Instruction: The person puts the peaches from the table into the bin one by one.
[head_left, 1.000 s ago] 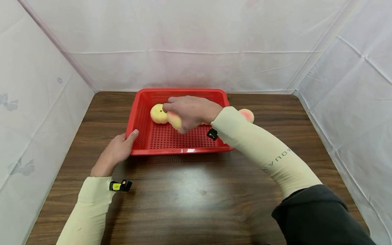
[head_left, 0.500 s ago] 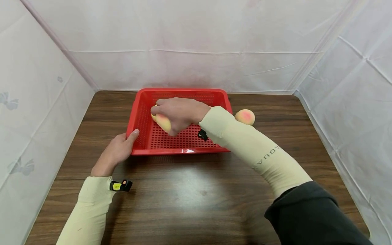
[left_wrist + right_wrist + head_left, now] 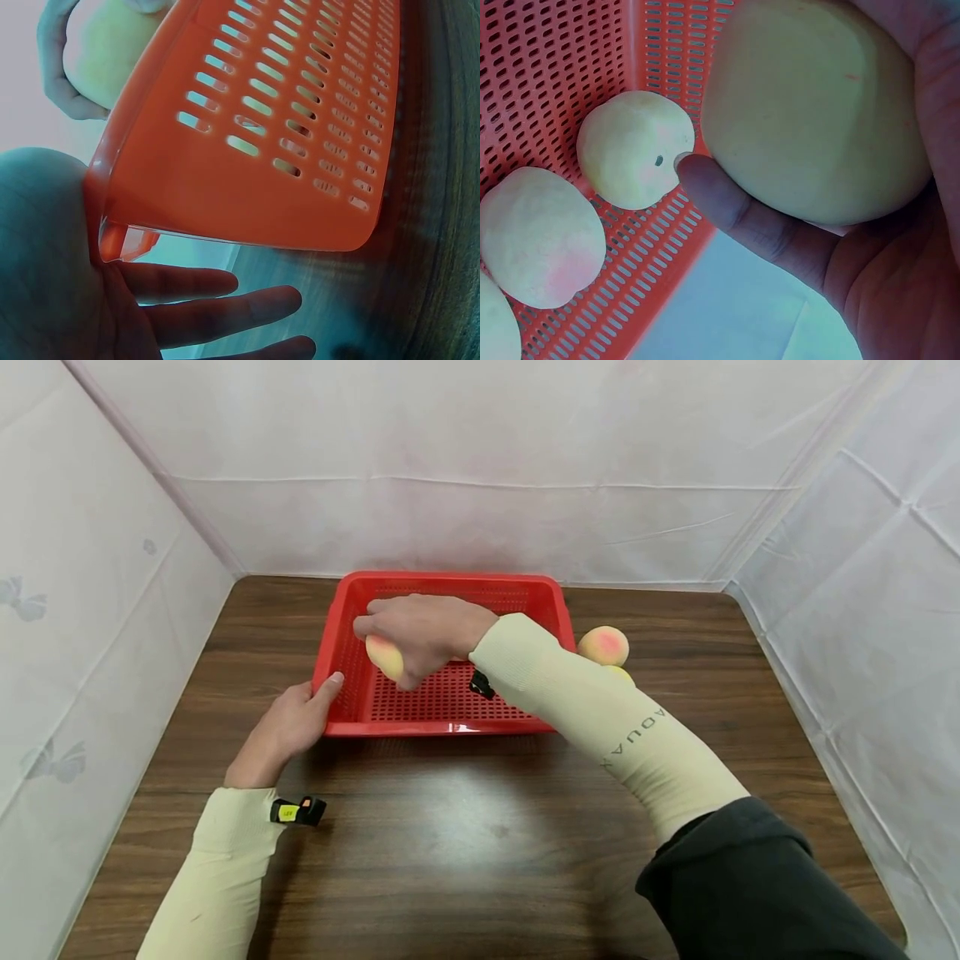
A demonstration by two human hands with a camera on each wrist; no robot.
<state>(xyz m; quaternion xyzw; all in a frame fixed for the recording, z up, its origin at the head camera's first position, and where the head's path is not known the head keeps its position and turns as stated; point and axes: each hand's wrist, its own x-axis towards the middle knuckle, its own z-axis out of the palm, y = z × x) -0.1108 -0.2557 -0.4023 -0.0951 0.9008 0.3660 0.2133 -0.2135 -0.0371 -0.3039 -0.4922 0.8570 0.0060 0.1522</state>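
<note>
Holding a peach (image 3: 384, 657) over the red basket's (image 3: 442, 725) left half, right hand (image 3: 420, 631) curled round it.

Fingers (image 3: 735, 206) and thumb of right hand wrapped about the peach, palm down, fruit hanging above the basket floor near the left wall. Left hand (image 3: 288, 727) pressed to the basket's near-left corner, thumb laid on the rim, fingers (image 3: 217, 315) straight and slightly spread beneath the corner. Seen in right wrist view: two more peaches (image 3: 634, 146) lying on the basket floor, side by side, a third cut off at the frame corner. Outside the basket, just right of its right wall: another peach (image 3: 602, 645) on the worktop (image 3: 465, 843), one more partly hidden behind the sleeve.
</note>
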